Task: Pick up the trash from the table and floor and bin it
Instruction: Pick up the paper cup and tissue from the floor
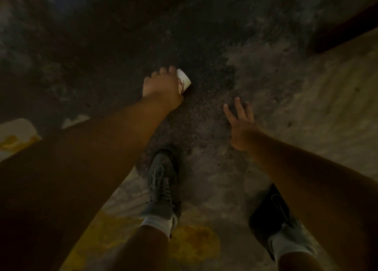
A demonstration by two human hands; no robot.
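Note:
A small white paper cup (184, 80) with a reddish print lies low over the dark, gritty floor (204, 111). My left hand (161, 85) reaches far down and its fingers wrap the cup from the left, hiding most of it. My right hand (240, 120) hangs to the right of the cup, apart from it, fingers spread and holding nothing. The scene is very dim.
My two dark shoes (162, 186) with white socks stand on the stained concrete below the hands. A pale object with yellow marks (15, 137) lies at the left edge. A dark raised edge (345, 30) runs along the upper right. Yellow stains (192, 242) mark the floor near my feet.

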